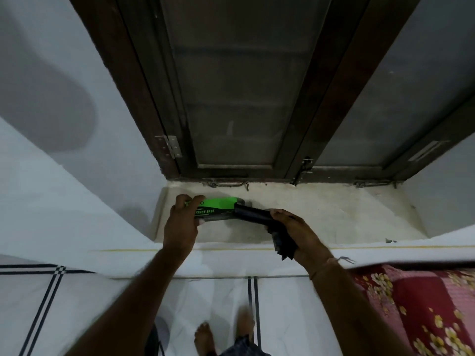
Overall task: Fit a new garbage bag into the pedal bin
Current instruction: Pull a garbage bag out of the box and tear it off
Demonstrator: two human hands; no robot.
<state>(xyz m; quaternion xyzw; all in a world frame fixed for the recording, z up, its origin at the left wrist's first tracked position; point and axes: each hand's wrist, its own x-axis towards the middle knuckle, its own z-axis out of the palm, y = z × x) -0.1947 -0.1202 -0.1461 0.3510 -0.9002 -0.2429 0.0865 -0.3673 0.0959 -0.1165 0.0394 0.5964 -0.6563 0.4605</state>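
Note:
A green and black pack of garbage bags [218, 208] lies over the pale window sill [321, 214], and my left hand [181, 222] grips its left end. A black garbage bag [253, 214] sticks out of the pack's right end. My right hand [293, 231] is closed around that bag, whose loose end hangs below my palm. No pedal bin is in view.
A dark wooden window frame [257, 98] with frosted panes rises behind the sill, with latches along its base. A white sheet with dark stripes [77, 291] covers the bed below. A red floral cloth [416, 304] lies at the right. My bare feet [223, 332] stand on the sheet.

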